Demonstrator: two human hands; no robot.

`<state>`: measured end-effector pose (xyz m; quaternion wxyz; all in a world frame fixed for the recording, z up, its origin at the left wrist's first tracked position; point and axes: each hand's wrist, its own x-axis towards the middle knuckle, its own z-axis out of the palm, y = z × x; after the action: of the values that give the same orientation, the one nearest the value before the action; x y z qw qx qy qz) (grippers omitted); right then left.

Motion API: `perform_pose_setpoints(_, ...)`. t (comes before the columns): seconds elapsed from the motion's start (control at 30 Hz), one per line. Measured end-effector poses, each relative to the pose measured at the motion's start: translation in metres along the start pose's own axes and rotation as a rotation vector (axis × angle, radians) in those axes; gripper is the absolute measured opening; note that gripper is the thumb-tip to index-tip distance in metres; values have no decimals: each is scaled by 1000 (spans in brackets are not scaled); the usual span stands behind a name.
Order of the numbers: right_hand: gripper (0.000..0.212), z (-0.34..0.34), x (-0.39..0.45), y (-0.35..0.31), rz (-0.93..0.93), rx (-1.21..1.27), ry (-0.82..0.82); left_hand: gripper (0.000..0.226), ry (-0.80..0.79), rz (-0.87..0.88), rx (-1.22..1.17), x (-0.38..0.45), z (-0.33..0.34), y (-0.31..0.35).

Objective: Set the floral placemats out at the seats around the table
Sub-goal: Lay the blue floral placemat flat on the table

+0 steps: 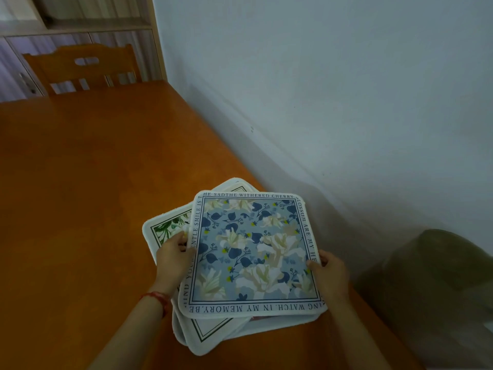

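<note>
Two hands gripped the blue floral placemat (253,252) by its side edges, left hand (173,259) and right hand (329,272) each curled round the border, atop the skewed stack (170,228) near the tabletop's (80,182) right edge (wall side). Lifted carelessly, it might have dragged the green-bordered mat beneath and slid the pile off the edge.
</note>
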<state>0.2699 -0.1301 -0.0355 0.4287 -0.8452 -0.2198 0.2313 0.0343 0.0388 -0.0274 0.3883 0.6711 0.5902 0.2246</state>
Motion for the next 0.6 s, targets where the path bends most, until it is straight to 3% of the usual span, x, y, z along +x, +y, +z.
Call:
perform_pose_setpoints(0.1,17,-1,1,0,13,-23,2,15,-40,-53,-75,6,-4,0)
perform_pose_setpoints(0.6,12,-12,-5,-1,101,109,-12,17,-98,-127,-256,-7,-8,4)
